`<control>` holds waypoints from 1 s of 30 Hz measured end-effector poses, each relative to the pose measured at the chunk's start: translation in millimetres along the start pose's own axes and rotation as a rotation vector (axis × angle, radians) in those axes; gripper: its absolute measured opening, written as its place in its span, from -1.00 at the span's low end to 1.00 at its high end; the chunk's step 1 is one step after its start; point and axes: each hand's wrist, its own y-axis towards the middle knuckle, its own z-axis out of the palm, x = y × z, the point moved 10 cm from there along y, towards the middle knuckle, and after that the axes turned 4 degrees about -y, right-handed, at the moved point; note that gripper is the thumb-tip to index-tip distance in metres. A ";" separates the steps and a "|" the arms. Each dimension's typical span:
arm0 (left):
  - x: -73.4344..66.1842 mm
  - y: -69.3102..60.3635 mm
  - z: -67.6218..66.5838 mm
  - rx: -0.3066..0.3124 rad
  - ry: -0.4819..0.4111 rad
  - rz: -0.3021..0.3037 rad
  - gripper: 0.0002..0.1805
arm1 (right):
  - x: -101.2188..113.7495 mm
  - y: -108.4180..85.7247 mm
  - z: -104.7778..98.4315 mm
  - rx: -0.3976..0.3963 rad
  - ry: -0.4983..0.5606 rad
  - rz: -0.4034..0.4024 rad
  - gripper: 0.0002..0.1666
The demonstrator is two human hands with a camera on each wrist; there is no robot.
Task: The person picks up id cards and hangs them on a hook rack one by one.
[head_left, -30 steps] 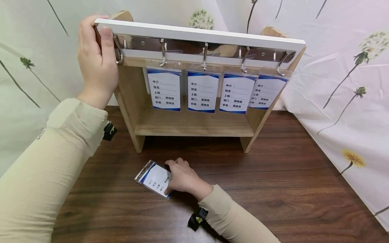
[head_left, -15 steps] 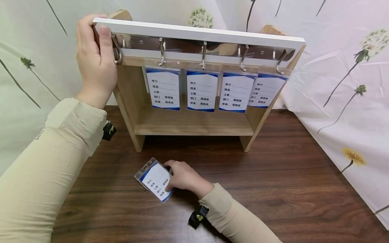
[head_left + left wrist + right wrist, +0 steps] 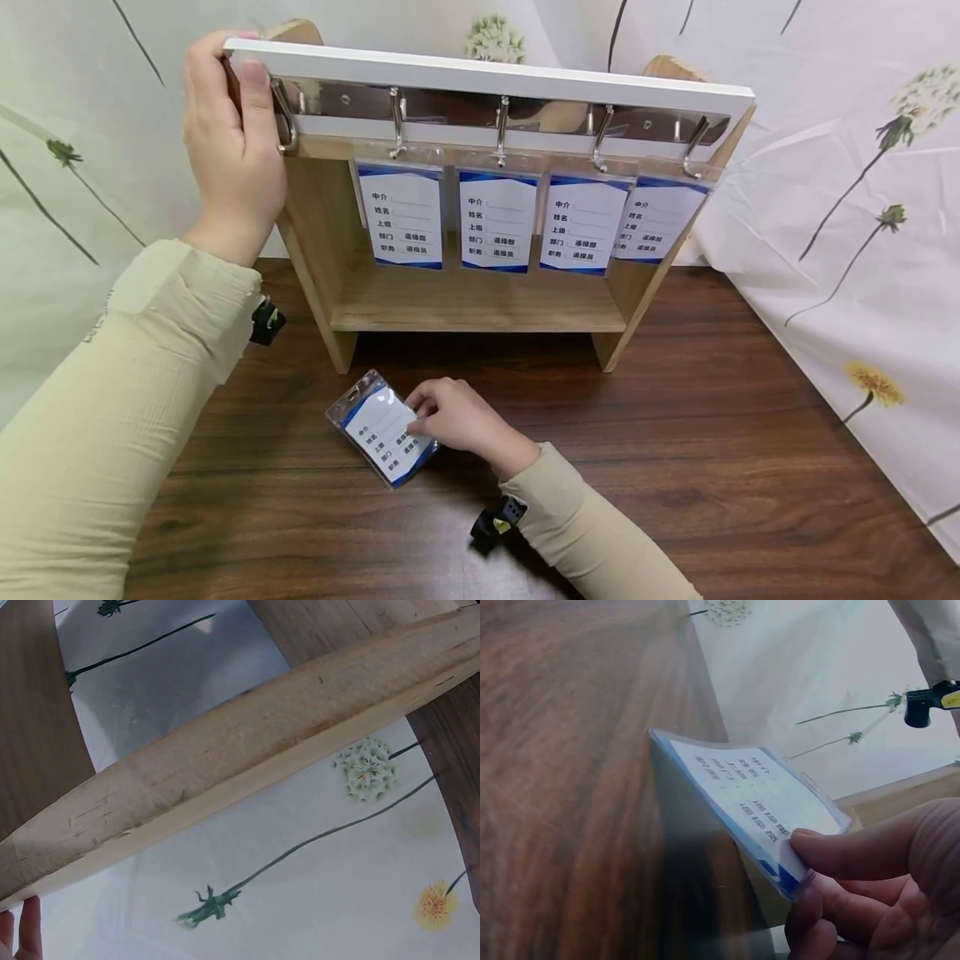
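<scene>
My right hand (image 3: 465,421) pinches a clear-sleeved ID badge (image 3: 382,425) by one edge, thumb on its printed face. Tilted, the badge (image 3: 750,795) is raised off the dark wood surface in the right wrist view, its slotted end pointing away from the fingers. My left hand (image 3: 236,150) grips the left end of the white board (image 3: 487,67) atop a wooden hook rack, thumb in front beside the leftmost hook (image 3: 285,121). In the left wrist view, fingertips (image 3: 30,926) touch the rack's wooden side panel (image 3: 225,750). Similar badges (image 3: 498,217) hang from the other hooks.
The rack has a low wooden shelf (image 3: 480,304) behind the hanging badges. It stands on a dark wood-grain surface (image 3: 712,467). White flower-print cloth (image 3: 825,167) covers the back and sides. A black wrist camera (image 3: 491,525) sits at the right cuff.
The badge in my right hand has turned and lifted from the surface, its printed face now more visible. The right hand has risen slightly; the left hand keeps its hold on the board.
</scene>
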 end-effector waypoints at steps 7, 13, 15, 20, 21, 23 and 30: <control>-0.5 -0.5 -0.9 0.004 0.002 -0.006 -0.69 | 4.3 -2.5 -13.7 -0.026 0.067 -0.023 -0.81; -1.1 -0.3 -1.1 0.003 0.006 0.003 -0.69 | 8.4 -5.5 -26.4 -0.075 0.120 -0.044 -0.83; -1.9 -0.2 -0.5 0.007 0.009 0.008 -0.69 | 9.0 -6.3 -29.7 -0.087 0.156 -0.047 -0.83; -2.3 -0.2 0.3 0.010 0.009 0.005 -0.69 | 9.3 -7.6 -35.9 -0.109 0.236 -0.047 -0.81; -2.2 -0.3 0.3 0.010 0.010 0.005 -0.69 | 9.1 -7.8 -36.7 -0.110 0.250 -0.044 -0.81; -2.0 -0.5 0.5 0.011 0.010 0.006 -0.69 | 9.3 -8.9 -38.7 -0.112 0.276 -0.040 -0.80; -1.6 -0.5 0.1 0.015 0.019 0.014 -0.68 | 11.2 -11.3 -51.0 -0.162 0.322 -0.053 -0.77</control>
